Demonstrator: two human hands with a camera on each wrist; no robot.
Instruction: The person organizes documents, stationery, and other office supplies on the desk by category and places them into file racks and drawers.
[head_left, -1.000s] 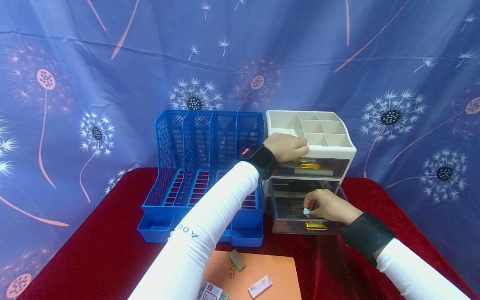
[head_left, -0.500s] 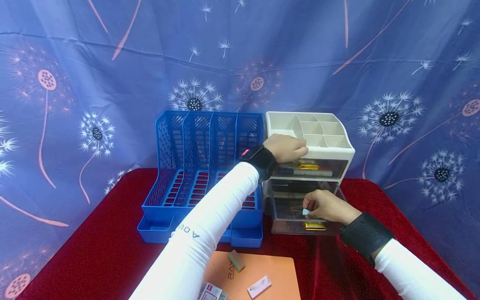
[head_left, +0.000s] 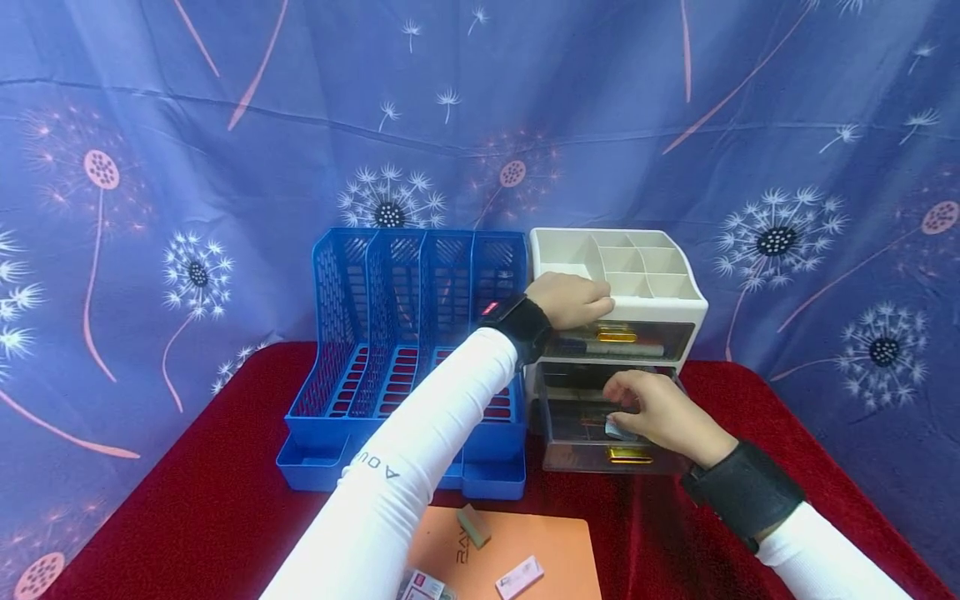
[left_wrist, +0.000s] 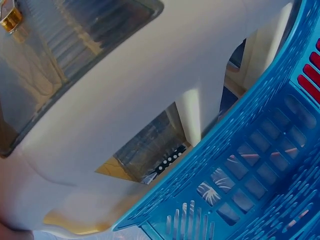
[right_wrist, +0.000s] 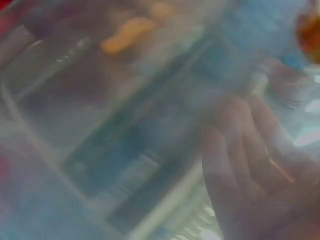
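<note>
My left hand (head_left: 572, 300) rests on the top front edge of the white desktop organizer (head_left: 652, 310), above its closed upper drawer (head_left: 652, 340). Below it, the clear lower drawer (head_left: 577, 457) stands pulled out. My right hand (head_left: 663, 414) is over that drawer, thumb and fingers spread apart. A small pale-blue block (head_left: 619, 429) lies in the drawer just under the thumb, partly hidden. In the right wrist view, the fingers (right_wrist: 250, 150) appear blurred. Only a sliver of my left hand (left_wrist: 12, 234) shows in the left wrist view.
A blue file rack (head_left: 405, 427) stands left of the organizer. In front lies an orange mat (head_left: 558, 542) with a green-and-tan eraser (head_left: 474, 527), a pink-and-white eraser (head_left: 519, 577) and a partly hidden box (head_left: 423, 586). Red cloth (head_left: 202, 492) covers the table.
My right hand held the pale-blue block between thumb and fingers; now the fingers have parted and lifted slightly, leaving the block in the drawer. The left hand stays in place.
</note>
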